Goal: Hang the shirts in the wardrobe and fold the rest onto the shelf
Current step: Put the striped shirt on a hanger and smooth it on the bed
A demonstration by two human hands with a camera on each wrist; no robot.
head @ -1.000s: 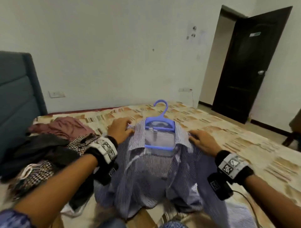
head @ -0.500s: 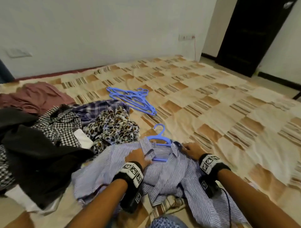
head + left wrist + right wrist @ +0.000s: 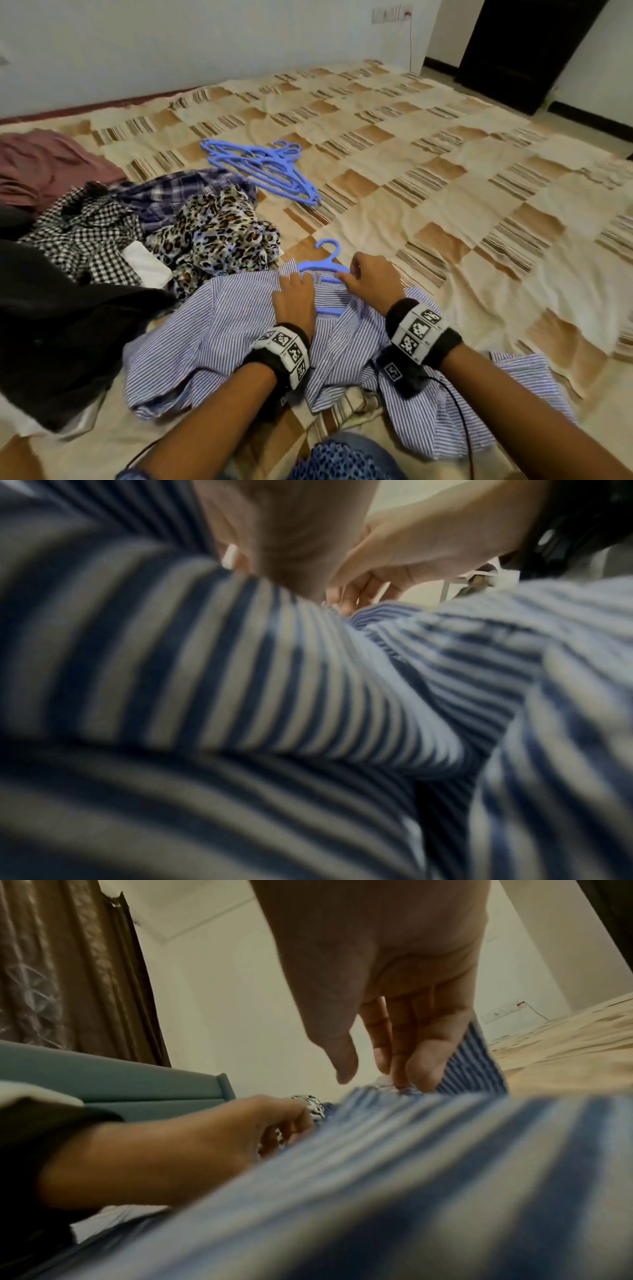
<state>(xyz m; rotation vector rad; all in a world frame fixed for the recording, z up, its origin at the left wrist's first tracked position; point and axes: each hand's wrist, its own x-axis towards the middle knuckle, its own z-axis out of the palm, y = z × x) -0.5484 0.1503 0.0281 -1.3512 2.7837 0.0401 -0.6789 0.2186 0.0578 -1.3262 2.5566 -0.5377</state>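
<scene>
A beige-and-brown checked bedspread covers the bed, a white wall with a socket plate rises behind it, a dark door stands at the far right, and a teal headboard sits beside a brown curtain.

blue-striped shirt, blue hanger, leopard-print cloth
</scene>
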